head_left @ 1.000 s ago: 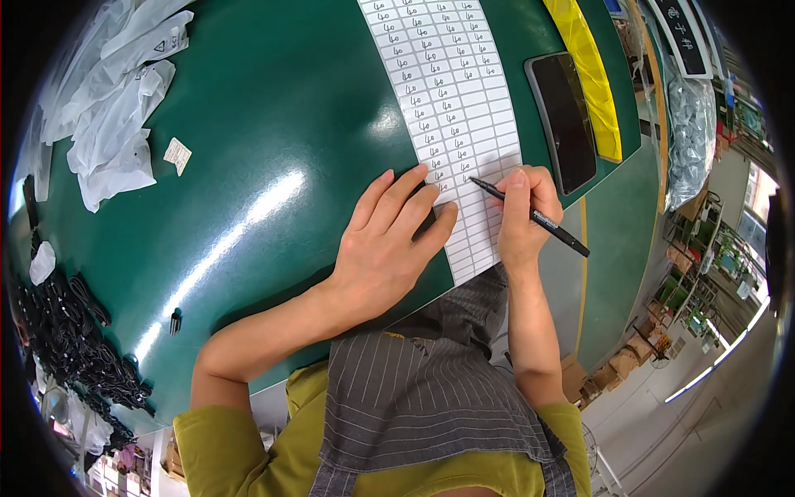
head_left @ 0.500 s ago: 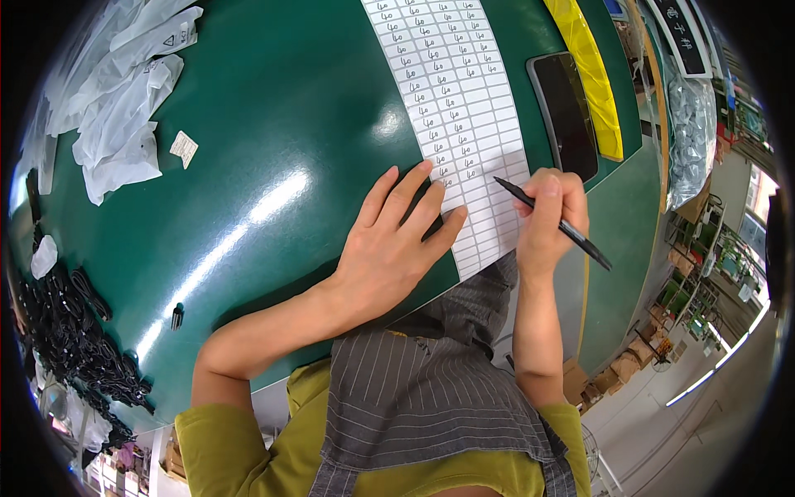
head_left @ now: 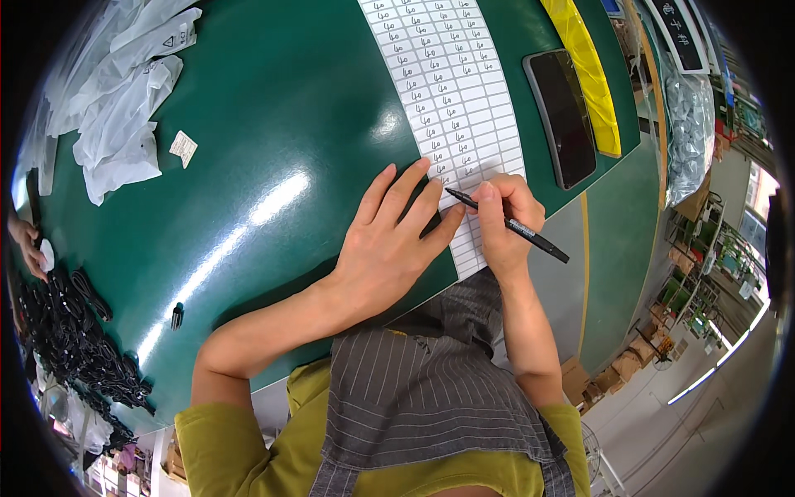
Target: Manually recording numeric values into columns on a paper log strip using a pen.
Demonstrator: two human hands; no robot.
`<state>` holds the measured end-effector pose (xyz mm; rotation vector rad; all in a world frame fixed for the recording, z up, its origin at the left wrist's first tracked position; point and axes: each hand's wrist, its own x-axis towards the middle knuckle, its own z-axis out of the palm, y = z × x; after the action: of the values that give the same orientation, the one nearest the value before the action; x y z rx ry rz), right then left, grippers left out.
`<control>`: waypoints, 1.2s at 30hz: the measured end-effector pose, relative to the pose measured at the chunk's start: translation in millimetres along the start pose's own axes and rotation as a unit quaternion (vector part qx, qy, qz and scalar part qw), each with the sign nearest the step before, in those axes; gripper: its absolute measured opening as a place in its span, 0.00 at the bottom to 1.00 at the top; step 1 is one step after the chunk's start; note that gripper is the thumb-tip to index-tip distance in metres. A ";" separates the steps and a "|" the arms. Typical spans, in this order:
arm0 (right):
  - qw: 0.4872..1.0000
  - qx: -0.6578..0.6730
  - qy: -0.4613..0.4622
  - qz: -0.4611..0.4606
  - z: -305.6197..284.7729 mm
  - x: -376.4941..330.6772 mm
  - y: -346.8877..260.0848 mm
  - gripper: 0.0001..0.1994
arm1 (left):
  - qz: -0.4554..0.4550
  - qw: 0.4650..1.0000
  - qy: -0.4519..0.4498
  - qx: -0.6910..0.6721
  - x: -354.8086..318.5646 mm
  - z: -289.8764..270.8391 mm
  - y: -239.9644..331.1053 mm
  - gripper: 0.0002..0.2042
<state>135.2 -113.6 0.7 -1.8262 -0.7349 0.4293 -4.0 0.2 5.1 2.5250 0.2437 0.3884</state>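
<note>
The right hand (head_left: 503,222) is closed around a black pen (head_left: 507,224), holding it near the front part between thumb and fingers, and the tip rests on a white sheet (head_left: 451,108) with a printed grid. This sheet lies flat on the green table (head_left: 273,149) and runs from the top of the picture down to the table edge near the person. The left hand (head_left: 389,244) lies open and flat, fingers spread, with the fingertips pressing the lower part of the sheet beside the pen tip.

The paper looks thin and light, so it will probably slide on the smooth, shiny table if nothing presses on it. The pen looks stiff and light, and a grip close to the tip gives the best control.

A dark phone (head_left: 565,116) lies just to the right of the sheet, and crumpled plastic bags (head_left: 120,108) lie far to the left.
</note>
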 end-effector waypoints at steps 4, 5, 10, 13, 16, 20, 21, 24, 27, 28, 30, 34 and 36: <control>0.999 -0.030 -0.009 -0.010 -1.5 -0.2 1.6 0.07 | 0.001 1.000 0.004 0.000 -0.9 0.4 -0.5 0.18; 0.999 -0.030 -0.009 -0.010 -3.1 -0.6 3.1 0.07 | 0.002 1.000 0.004 0.000 -0.7 0.8 -0.5 0.18; 1.000 -0.001 0.024 -0.002 -1.7 -1.4 2.4 0.07 | 0.001 1.000 0.001 0.004 -0.5 1.3 -0.1 0.17; 1.000 -0.007 0.007 -0.008 -2.2 0.3 0.8 0.07 | 0.000 1.000 0.001 0.000 0.3 0.8 0.3 0.18; 0.999 -0.036 -0.019 -0.007 -5.4 -0.1 2.9 0.07 | -0.001 1.000 0.002 0.002 -0.4 1.1 -0.1 0.18; 1.000 -0.002 0.011 -0.002 -3.4 0.5 1.2 0.07 | 0.000 1.000 -0.001 0.001 -0.4 0.4 -0.3 0.18; 1.000 -0.010 0.010 -0.005 -3.2 0.3 2.2 0.08 | 0.001 1.000 -0.001 0.002 -0.2 0.5 -0.2 0.18; 1.000 -0.019 0.009 -0.002 -3.1 0.1 1.6 0.08 | 0.000 1.000 0.001 0.001 -0.5 0.8 -0.2 0.18; 1.000 -0.024 0.004 0.004 -4.4 0.5 0.8 0.08 | 0.001 1.000 0.000 -0.001 0.0 0.6 -0.2 0.18; 1.000 -0.028 -0.001 0.004 -5.3 0.7 0.4 0.09 | 0.002 1.000 -0.001 -0.002 0.3 0.5 -0.1 0.18; 1.000 0.004 0.006 0.019 -7.1 1.1 -3.6 0.09 | 0.001 1.000 0.000 -0.002 -0.2 0.8 -0.1 0.18; 0.995 0.054 0.067 0.056 -15.7 8.6 -11.3 0.10 | 0.004 1.000 -0.006 0.002 -0.6 -0.8 -1.4 0.18; 0.996 0.036 0.059 0.057 -20.5 8.9 -3.4 0.09 | 0.003 1.000 -0.006 0.000 -0.2 -1.0 -0.5 0.18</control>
<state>153.3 -121.4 11.8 -1.8148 -0.5306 0.4133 -4.6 1.1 5.6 2.5276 0.2300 0.3747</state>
